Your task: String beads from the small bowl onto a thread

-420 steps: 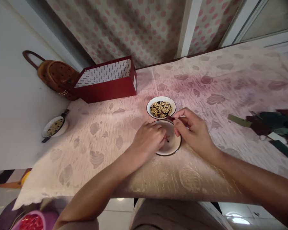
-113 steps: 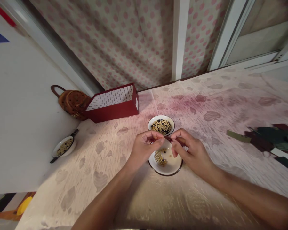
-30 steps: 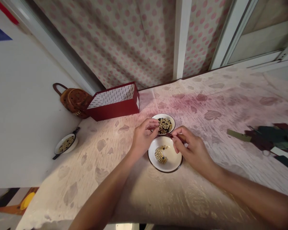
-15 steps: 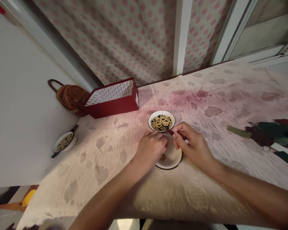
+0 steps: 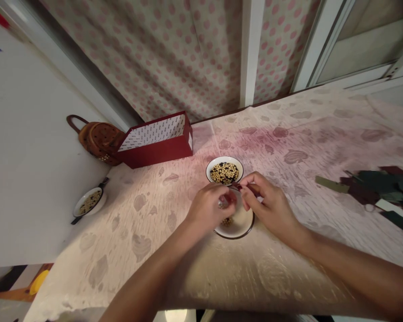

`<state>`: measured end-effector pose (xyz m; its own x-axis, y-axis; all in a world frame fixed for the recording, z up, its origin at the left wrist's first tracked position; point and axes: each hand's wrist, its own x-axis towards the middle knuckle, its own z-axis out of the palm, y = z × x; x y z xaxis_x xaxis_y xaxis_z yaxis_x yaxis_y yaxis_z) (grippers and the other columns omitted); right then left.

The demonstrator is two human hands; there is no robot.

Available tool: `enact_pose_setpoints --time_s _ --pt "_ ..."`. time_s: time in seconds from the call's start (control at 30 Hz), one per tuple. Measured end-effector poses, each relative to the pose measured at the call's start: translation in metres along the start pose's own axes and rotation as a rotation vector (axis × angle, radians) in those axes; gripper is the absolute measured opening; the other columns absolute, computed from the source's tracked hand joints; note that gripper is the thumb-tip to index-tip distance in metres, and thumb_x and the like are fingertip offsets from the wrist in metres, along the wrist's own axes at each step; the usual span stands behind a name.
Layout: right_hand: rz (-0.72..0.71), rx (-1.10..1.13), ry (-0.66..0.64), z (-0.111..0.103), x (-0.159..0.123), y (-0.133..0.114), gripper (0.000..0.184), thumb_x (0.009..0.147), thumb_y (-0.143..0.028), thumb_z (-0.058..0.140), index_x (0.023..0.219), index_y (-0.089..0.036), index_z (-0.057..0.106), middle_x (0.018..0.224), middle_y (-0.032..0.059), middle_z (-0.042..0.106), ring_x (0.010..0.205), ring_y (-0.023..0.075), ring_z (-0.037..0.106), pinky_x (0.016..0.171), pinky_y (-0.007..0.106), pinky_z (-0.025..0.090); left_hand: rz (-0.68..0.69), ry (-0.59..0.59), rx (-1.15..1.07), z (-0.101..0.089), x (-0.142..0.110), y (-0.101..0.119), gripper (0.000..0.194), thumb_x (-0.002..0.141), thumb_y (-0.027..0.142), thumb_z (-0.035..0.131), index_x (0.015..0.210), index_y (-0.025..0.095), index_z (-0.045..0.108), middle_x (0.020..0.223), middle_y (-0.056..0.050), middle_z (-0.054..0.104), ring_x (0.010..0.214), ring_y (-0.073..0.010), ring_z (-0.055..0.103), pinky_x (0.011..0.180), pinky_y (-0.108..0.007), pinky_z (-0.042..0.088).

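Two bare hands, working over two white dishes on a leaf-printed tablecloth (image 5: 144,264).

Item 1: slim dark-red implement (image 5: 243,187), pinched between the thumb and fingertips (image 5: 244,188) of the right hand (image 5: 268,201). Its long axis lies nearly level, sloping slightly down toward the hand, with the tip pointing left at the spot where the two dishes nearly meet (tweezers or a stick: too small to tell).

Item 2: left hand (image 5: 208,210), fingers curled inward just beside that tip, above the lower dish; whether they grip anything cannot be told.

Item 3: upper white bowl (image 5: 225,158), holding pale soybeans and black beans (image 5: 224,173).

Item 4: lower white dish (image 5: 245,229), partly under both hands, with pale beans (image 5: 226,221).

Also present: red box (image 5: 154,152), small white pan of beans (image 5: 87,203), dark paper scraps (image 5: 372,188).
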<state>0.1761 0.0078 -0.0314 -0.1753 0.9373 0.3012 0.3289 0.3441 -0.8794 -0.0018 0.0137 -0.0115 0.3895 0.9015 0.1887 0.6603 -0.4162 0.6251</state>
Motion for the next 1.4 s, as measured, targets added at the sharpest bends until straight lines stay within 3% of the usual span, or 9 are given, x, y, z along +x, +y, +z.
enact_pose_setpoints --time_s 0.13,0.23,0.8,0.97,1.17,1.3,1.4 --pt "-0.012 0.031 -0.008 0.001 -0.001 -0.001 0.006 0.099 -0.026 0.05 0.094 -0.024 0.049 0.057 -0.0075 0.054 0.051 0.0109 0.052 0.05 0.024 0.038 -0.2 0.113 -0.524 -0.006 -0.001 -0.004 0.007 0.083 0.023 0.071 0.086 0.017 0.072 0.083 -0.003 0.071 0.075 -0.0139 0.063 0.071 -0.027 0.05" --pt "-0.028 0.047 -0.014 0.0 -0.002 -0.002 0.005 0.098 -0.024 0.05 0.094 -0.024 0.049 0.057 -0.0075 0.053 0.052 0.0111 0.052 0.05 0.023 0.038 -0.266 0.119 -0.697 -0.006 -0.001 -0.006 0.014 0.08 0.028 0.075 0.086 0.016 0.072 0.082 -0.003 0.071 0.073 -0.0128 0.062 0.071 -0.026 0.049" --pt "-0.03 0.048 -0.022 0.001 -0.003 -0.002 0.005 0.098 -0.025 0.05 0.093 -0.024 0.049 0.058 -0.0077 0.054 0.052 0.0109 0.053 0.052 0.023 0.04 -0.33 0.164 -0.835 -0.001 0.001 -0.007 0.019 0.075 0.031 0.081 0.085 0.016 0.073 0.078 -0.001 0.066 0.069 -0.0109 0.058 0.067 -0.024 0.046" --pt "-0.021 0.032 -0.012 0.002 -0.002 0.001 0.005 0.099 -0.025 0.05 0.093 -0.024 0.049 0.058 -0.008 0.053 0.052 0.0107 0.052 0.051 0.023 0.038 -0.297 0.256 -0.693 -0.003 0.012 -0.01 0.013 0.08 0.028 0.075 0.085 0.016 0.073 0.084 -0.002 0.072 0.072 -0.0121 0.062 0.069 -0.025 0.047" --pt "-0.006 0.006 0.012 0.001 0.0 0.004 0.006 0.1 -0.027 0.05 0.095 -0.024 0.049 0.058 -0.0081 0.053 0.052 0.0107 0.052 0.054 0.024 0.038 -0.157 0.377 -0.217 -0.005 0.025 -0.027 0.007 0.083 0.017 0.07 0.089 0.019 0.074 0.089 -0.003 0.075 0.076 -0.0145 0.064 0.074 -0.029 0.049" --pt "-0.007 0.016 0.011 0.001 0.0 0.004 0.006 0.099 -0.027 0.049 0.094 -0.024 0.049 0.057 -0.0084 0.054 0.052 0.0105 0.052 0.053 0.024 0.038 -0.048 0.303 0.014 -0.009 0.016 -0.023 0.008 0.085 0.014 0.069 0.088 0.02 0.072 0.085 -0.002 0.073 0.079 -0.0163 0.064 0.076 -0.03 0.049" --pt "0.001 0.006 0.006 0.001 0.0 0.005 0.006 0.099 -0.028 0.05 0.095 -0.024 0.049 0.058 -0.0086 0.055 0.052 0.0104 0.052 0.054 0.024 0.038 0.029 0.129 0.179 -0.009 0.005 -0.012 0.009 0.085 0.012 0.067 0.082 0.02 0.07 0.081 -0.001 0.071 0.08 -0.0181 0.064 0.075 -0.032 0.048"
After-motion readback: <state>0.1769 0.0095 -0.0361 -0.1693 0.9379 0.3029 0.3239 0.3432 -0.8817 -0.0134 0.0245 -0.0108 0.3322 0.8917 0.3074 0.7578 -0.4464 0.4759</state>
